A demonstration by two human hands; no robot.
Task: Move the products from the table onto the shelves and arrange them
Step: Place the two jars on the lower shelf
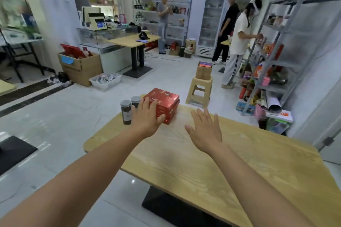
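On the wood-grain table | glossy red boxes stacked | left hand flat against them | right hand spread, empty

The table has a pale wood-grain top with a matt finish. The red boxes look like glossy printed cardboard. The two jars seem to be clear plastic with grey lids. The shelf is grey metal. The floor is shiny tile.
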